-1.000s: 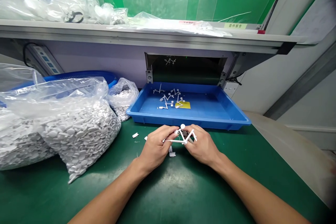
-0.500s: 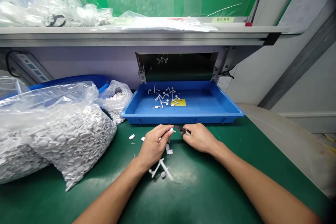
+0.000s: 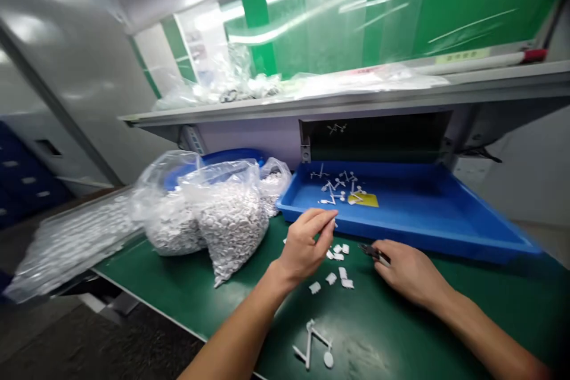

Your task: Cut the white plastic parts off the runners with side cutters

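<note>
My left hand point(image 3: 309, 242) is raised above the table at the front edge of the blue tray, thumb and fingers pinched. A bit of a small white plastic part point(image 3: 335, 224) shows at its fingertips; the rest is hidden. My right hand point(image 3: 407, 270) is closed around a pair of cutting pliers point(image 3: 374, 254), whose dark jaws point left, apart from the left hand. Several flat white pieces point(image 3: 331, 278) lie on the table between and below the hands. Closer to me lies a branched white plastic sprue point(image 3: 309, 341) with a round disc at one end.
The blue tray point(image 3: 423, 231) holds several branched white sprues point(image 3: 332, 190) and a yellow label point(image 3: 366, 200). Clear bags full of white parts point(image 3: 234, 214) stand at left, beside a blue basket point(image 3: 231, 156). A dark opening point(image 3: 378, 138) lies behind the tray, under a shelf point(image 3: 285, 108).
The view has swung left and tilted. My hands have moved apart, the pliers now away from the left fingertips. More flat white pieces and the near sprue show uncovered.
</note>
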Motion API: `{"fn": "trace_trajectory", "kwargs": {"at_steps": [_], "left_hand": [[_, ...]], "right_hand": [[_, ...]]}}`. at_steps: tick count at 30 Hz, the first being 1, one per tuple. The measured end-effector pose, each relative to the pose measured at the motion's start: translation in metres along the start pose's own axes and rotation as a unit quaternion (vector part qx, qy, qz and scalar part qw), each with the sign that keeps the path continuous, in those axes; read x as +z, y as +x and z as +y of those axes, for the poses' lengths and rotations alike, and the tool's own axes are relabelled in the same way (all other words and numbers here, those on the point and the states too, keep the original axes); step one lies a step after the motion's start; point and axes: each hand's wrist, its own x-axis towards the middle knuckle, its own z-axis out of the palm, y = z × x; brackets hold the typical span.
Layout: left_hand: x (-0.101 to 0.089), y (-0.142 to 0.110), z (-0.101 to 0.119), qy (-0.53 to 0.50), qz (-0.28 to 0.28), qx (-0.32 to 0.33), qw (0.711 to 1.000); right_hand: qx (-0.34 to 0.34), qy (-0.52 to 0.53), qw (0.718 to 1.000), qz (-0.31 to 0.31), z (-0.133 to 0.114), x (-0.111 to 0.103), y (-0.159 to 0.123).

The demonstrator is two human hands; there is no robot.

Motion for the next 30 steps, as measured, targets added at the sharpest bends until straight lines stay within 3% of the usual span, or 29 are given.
{"fn": "trace_trajectory", "kwargs": {"at_steps": [3, 5, 8, 10, 12, 14, 16, 18, 19, 21, 25, 30], "left_hand": [[-0.074, 0.031, 0.012, 0.116, 0.129, 0.065, 0.983], [-0.123, 0.05, 0.01, 0.223, 0.183, 0.043, 0.957], [-0.17, 0.062, -0.003, 0.304, 0.133, -0.011, 0.943], [-0.177, 0.052, -0.01, 0.275, 0.12, -0.029, 0.953], [-0.168, 0.03, -0.011, 0.197, 0.136, -0.046, 0.97], [-0.15, 0.004, -0.007, 0.129, 0.096, -0.079, 0.984], [-0.13, -0.021, 0.0, 0.099, -0.047, -0.109, 0.988], [-0.112, -0.042, 0.006, 0.079, -0.208, -0.118, 0.968], [-0.104, -0.052, 0.009, 0.066, -0.263, -0.125, 0.954], [-0.09, -0.069, 0.014, 0.037, -0.319, -0.158, 0.934], [-0.063, -0.091, 0.024, -0.028, -0.353, -0.196, 0.914], [-0.03, -0.089, 0.028, -0.058, -0.262, -0.141, 0.953]], "right_hand": [[0.009, 0.02, 1.0, -0.021, 0.006, 0.006, 0.001], [0.006, 0.033, 0.999, -0.017, 0.008, 0.009, 0.002], [-0.001, 0.039, 0.999, -0.01, 0.007, 0.011, 0.004], [-0.001, 0.028, 1.0, -0.012, 0.004, 0.009, 0.003], [-0.004, 0.005, 1.0, -0.01, 0.002, 0.005, 0.002], [-0.016, -0.022, 1.0, -0.003, 0.002, 0.002, 0.001], [-0.015, -0.039, 0.999, -0.001, 0.003, 0.001, 0.002], [-0.014, -0.045, 0.999, -0.015, 0.005, 0.002, 0.003], [-0.013, -0.045, 0.999, -0.021, 0.005, 0.002, 0.003], [-0.015, -0.036, 0.999, -0.021, 0.003, 0.002, 0.002], [-0.035, 0.036, 0.999, -0.016, -0.013, -0.006, -0.003], [-0.07, 0.236, 0.96, -0.131, -0.048, -0.017, -0.013]]}}
